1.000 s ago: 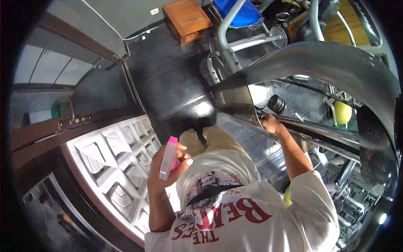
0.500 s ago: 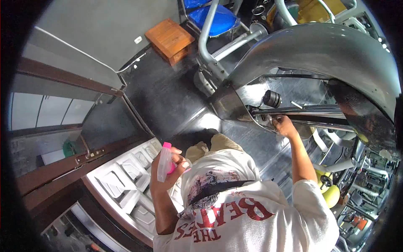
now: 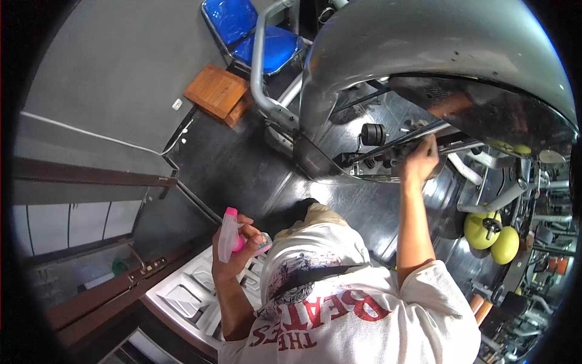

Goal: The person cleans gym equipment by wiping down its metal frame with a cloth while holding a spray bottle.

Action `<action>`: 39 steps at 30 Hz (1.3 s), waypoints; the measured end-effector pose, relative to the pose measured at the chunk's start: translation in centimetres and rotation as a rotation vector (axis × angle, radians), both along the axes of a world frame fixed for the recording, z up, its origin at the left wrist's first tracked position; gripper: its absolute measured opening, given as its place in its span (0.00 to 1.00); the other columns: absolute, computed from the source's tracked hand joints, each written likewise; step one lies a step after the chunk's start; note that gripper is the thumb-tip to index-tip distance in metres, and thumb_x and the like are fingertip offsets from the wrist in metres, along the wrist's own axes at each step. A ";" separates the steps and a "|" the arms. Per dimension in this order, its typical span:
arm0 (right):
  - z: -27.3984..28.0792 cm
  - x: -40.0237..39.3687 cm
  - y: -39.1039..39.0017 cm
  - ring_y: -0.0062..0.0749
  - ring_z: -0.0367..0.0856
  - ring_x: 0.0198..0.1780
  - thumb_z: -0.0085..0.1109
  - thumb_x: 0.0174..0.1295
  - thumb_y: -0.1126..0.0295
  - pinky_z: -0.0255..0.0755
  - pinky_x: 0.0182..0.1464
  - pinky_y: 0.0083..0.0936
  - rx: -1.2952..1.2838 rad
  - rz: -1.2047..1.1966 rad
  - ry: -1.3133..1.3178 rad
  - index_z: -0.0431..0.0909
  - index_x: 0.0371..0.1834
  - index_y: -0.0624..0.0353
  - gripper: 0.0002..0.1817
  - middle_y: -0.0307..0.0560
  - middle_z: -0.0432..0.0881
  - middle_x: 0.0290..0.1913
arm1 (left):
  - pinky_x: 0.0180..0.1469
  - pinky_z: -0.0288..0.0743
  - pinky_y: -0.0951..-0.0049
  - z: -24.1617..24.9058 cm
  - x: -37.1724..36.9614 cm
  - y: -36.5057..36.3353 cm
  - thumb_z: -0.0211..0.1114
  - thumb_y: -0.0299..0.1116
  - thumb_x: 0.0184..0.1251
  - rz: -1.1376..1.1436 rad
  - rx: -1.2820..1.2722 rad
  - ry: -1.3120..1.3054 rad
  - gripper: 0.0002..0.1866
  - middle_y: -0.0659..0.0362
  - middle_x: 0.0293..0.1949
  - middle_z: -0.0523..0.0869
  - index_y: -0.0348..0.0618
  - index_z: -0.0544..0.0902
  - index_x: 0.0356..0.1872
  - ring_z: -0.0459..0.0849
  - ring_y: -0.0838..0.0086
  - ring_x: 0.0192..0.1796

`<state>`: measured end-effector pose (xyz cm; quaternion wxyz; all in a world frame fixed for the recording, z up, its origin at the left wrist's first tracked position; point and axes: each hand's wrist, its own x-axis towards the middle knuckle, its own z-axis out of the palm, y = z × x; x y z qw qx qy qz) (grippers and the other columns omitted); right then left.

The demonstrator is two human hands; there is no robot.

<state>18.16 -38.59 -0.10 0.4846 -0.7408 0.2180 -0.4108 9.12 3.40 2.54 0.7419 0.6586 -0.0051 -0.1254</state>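
Note:
My left hand (image 3: 239, 250) is wrapped round a translucent spray bottle (image 3: 228, 235) with pink parts, at the lower left in front of my shirt. My right hand (image 3: 422, 159) reaches into the opening of a large grey curved machine (image 3: 345, 48). Its fingers are closed at a metal rail (image 3: 394, 145) inside; whatever lies between them is too hidden to name. A black ribbed cylinder (image 3: 373, 134) sits inside the opening, left of that hand.
A blue chair (image 3: 270, 50) and a wooden step box (image 3: 217, 91) stand by the grey wall. A white moulded panel (image 3: 182, 297) lies at the lower left. Yellow-green balls (image 3: 504, 245) and gym equipment are on the right.
My right hand has moved up and further along the rail. The machine looks larger and nearer as the view has shifted. My left hand still holds the bottle.

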 end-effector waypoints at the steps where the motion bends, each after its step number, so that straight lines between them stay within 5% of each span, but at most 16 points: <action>1: -1.1 -0.4 0.6 0.28 0.74 0.39 0.46 0.77 0.63 0.68 0.47 0.22 -0.063 -0.039 0.015 0.77 0.45 0.65 0.15 0.43 0.79 0.37 | 0.43 0.78 0.72 0.0 0.1 -0.2 0.73 0.27 0.61 -0.021 0.006 -0.010 0.19 0.57 0.30 0.87 0.37 0.76 0.51 0.85 0.75 0.35; 7: -10.6 -2.8 1.7 0.39 0.78 0.45 0.58 0.70 0.70 0.71 0.52 0.32 -0.328 0.038 0.260 0.77 0.41 0.65 0.08 0.52 0.78 0.41 | 0.42 0.78 0.73 -0.9 1.9 -2.5 0.73 0.27 0.60 -0.190 0.094 -0.120 0.18 0.58 0.28 0.87 0.37 0.77 0.48 0.84 0.78 0.34; 10: -10.4 -3.5 1.7 0.37 0.79 0.43 0.59 0.70 0.70 0.73 0.51 0.31 -0.139 0.055 0.238 0.77 0.43 0.65 0.08 0.52 0.81 0.39 | 0.46 0.76 0.71 0.1 2.7 -3.5 0.73 0.27 0.56 -0.263 0.225 -0.207 0.11 0.58 0.29 0.86 0.38 0.81 0.38 0.83 0.76 0.36; 13: -2.2 -2.0 1.6 0.27 0.78 0.42 0.57 0.73 0.68 0.73 0.49 0.26 -0.045 -0.064 -0.051 0.76 0.47 0.63 0.09 0.43 0.82 0.41 | 0.49 0.75 0.69 0.3 3.1 -3.8 0.73 0.27 0.55 -0.314 0.252 -0.324 0.07 0.57 0.30 0.86 0.38 0.82 0.30 0.83 0.73 0.37; 14: 0.5 -1.4 1.1 0.27 0.77 0.43 0.54 0.74 0.65 0.72 0.49 0.25 -0.123 -0.109 -0.128 0.76 0.48 0.63 0.11 0.44 0.81 0.43 | 0.49 0.75 0.68 0.9 2.6 -4.2 0.73 0.26 0.54 -0.260 0.183 -0.138 0.06 0.56 0.31 0.86 0.39 0.82 0.26 0.83 0.72 0.39; 18: 8.2 0.2 2.6 0.28 0.75 0.44 0.52 0.75 0.60 0.69 0.50 0.24 -0.080 -0.083 -0.254 0.76 0.46 0.65 0.16 0.44 0.80 0.43 | 0.49 0.75 0.67 0.0 1.7 -3.7 0.72 0.24 0.53 -0.243 0.157 -0.079 0.06 0.56 0.29 0.85 0.39 0.82 0.26 0.84 0.68 0.40; 23: 1.3 1.1 2.2 0.37 0.74 0.42 0.63 0.68 0.67 0.69 0.46 0.31 -0.506 -0.121 -0.120 0.75 0.41 0.65 0.11 0.48 0.75 0.40 | 0.49 0.76 0.66 -0.2 1.2 -2.1 0.73 0.24 0.54 -0.213 0.251 -0.325 0.07 0.57 0.29 0.85 0.39 0.81 0.26 0.84 0.69 0.37; 28: -10.6 -0.8 1.7 0.53 0.76 0.43 0.66 0.64 0.68 0.69 0.48 0.40 -0.350 0.131 0.175 0.74 0.42 0.67 0.14 0.58 0.74 0.41 | 0.49 0.76 0.68 0.8 0.3 -1.3 0.73 0.22 0.54 -0.139 0.147 -0.086 0.07 0.57 0.28 0.85 0.38 0.81 0.29 0.85 0.72 0.36; 31: -9.8 -1.0 2.0 0.54 0.76 0.43 0.67 0.65 0.63 0.70 0.49 0.40 -0.272 0.082 0.295 0.74 0.42 0.67 0.17 0.58 0.75 0.41 | 0.48 0.77 0.69 0.1 0.2 -0.2 0.73 0.21 0.54 -0.112 0.166 -0.179 0.08 0.58 0.28 0.85 0.38 0.81 0.32 0.85 0.73 0.35; 33: -9.5 -1.3 1.4 0.43 0.80 0.45 0.67 0.66 0.61 0.71 0.51 0.36 -0.243 0.044 0.244 0.76 0.42 0.66 0.17 0.53 0.79 0.41 | 0.47 0.77 0.69 -0.7 0.1 0.6 0.73 0.21 0.54 -0.099 0.178 -0.245 0.08 0.58 0.28 0.86 0.37 0.81 0.33 0.85 0.74 0.35; 35: -8.2 -0.9 0.1 0.30 0.78 0.45 0.66 0.67 0.64 0.71 0.51 0.29 0.058 0.145 -0.016 0.77 0.41 0.64 0.13 0.43 0.79 0.39 | 0.46 0.77 0.70 -1.0 -0.4 1.3 0.73 0.21 0.54 -0.056 0.137 -0.190 0.09 0.58 0.29 0.86 0.37 0.81 0.35 0.85 0.74 0.35; 37: -0.6 -0.7 0.4 0.25 0.75 0.42 0.64 0.68 0.68 0.70 0.47 0.23 -0.268 0.064 -0.006 0.76 0.42 0.63 0.10 0.39 0.78 0.39 | 0.46 0.77 0.70 -0.6 -0.5 2.0 0.73 0.21 0.54 -0.060 0.230 -0.223 0.09 0.58 0.29 0.86 0.37 0.81 0.35 0.86 0.73 0.35; 39: 6.1 -0.6 1.4 0.24 0.73 0.39 0.62 0.69 0.68 0.69 0.45 0.20 -0.270 0.040 -0.080 0.75 0.43 0.64 0.10 0.40 0.78 0.38 | 0.46 0.78 0.70 -0.6 -0.3 2.2 0.73 0.21 0.54 -0.049 0.215 -0.185 0.09 0.57 0.30 0.86 0.37 0.81 0.34 0.86 0.73 0.35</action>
